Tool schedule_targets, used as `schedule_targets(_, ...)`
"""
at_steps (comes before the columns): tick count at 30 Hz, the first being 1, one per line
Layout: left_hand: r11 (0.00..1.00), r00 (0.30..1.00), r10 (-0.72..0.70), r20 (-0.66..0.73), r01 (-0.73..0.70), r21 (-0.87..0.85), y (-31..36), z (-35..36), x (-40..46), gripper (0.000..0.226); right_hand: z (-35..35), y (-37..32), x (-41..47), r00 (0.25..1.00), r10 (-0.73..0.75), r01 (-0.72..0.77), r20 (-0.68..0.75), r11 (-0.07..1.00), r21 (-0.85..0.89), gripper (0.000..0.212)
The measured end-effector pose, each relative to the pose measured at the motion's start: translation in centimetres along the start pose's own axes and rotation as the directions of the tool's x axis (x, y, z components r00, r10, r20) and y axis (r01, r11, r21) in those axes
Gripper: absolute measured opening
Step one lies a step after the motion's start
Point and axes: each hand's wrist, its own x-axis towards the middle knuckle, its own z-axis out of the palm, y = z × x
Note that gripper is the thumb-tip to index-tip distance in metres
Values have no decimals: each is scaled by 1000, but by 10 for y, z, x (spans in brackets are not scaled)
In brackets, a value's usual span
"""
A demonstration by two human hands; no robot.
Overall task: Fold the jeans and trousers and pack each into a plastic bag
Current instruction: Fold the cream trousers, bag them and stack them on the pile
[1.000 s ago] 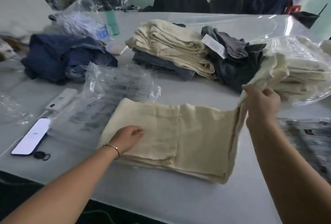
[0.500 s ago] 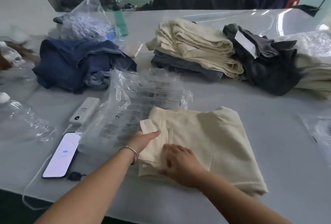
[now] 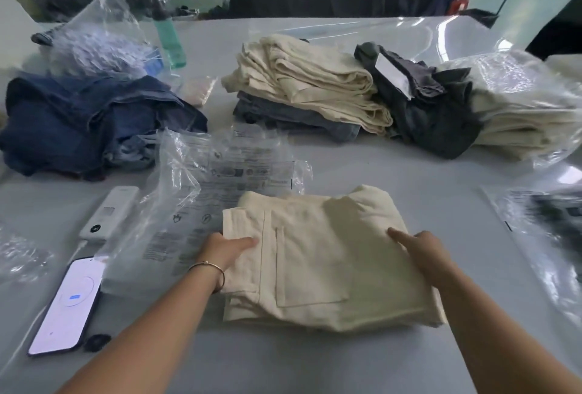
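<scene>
The cream trousers [image 3: 327,258] are found folded into a compact rectangle on the grey table [image 3: 393,170], patch pocket uppermost; all positions below are given relative to this bundle.

The left hand [image 3: 228,250] is placed at the bundle's left edge, fingers laid fairly straight over the top layer with the thumb side at the waistband corner. No curl round the cloth is seen, and the hand is judged to be pressing, not gripping. The right hand [image 3: 422,248] is laid on the bundle's right half, index finger extended across the fabric; the remaining fingers are hidden, though no hold is evident. Both hands are judged to be set so as to flatten the fold and square its edges.

An empty printed plastic bag [image 3: 220,185] lies touching the bundle's far-left corner, presumably kept there for packing. Beyond the bundle, a stack of folded cream and grey garments [image 3: 302,91] is noted. To the far left, blue jeans [image 3: 82,122] lie unfolded. Left of the bundle, past the bag, a phone [image 3: 67,305] is observed.

Folding appears complete; bagging is not yet done.
</scene>
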Motion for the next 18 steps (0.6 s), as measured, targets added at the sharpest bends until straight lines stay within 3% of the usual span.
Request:
schedule_targets(2, 1000, 998, -19, 68, 20, -14, 9, 3, -6, 38, 4, 2, 6, 997, -41, 35, 67, 996, 87, 40)
schedule_targets(4, 999, 997, 33, 73, -32, -19, 18, 5, -11, 37, -2, 6, 9, 992, -128, 123, 20, 978, 170, 23)
schedule_targets(7, 982, 983, 159, 88, -149, -113, 36, 7, -24, 32, -30, 12, 14, 952, -239, 279, -190, 933, 227, 27)
schedule_targets(11, 941, 955, 251, 156, -203, -272, 57, 43, -34, 34, -96, 35, 21, 823, -265, 409, -503, 890, 200, 41)
schedule_targets(14, 982, 977, 166, 134, -152, -114, 54, 101, -30, 48, -135, 66, 29, 853, -219, 297, -474, 950, 95, 38)
schedule_targets(16, 986, 978, 150, 144, -160, 56, 42, 141, -28, 39, -146, 89, 39, 923, -149, 116, -355, 987, -113, 33)
schedule_targets(18, 965, 973, 153, 175, -185, 185, 29, 170, -29, 22, -152, 105, 46, 962, -27, -59, -273, 951, -303, 12)
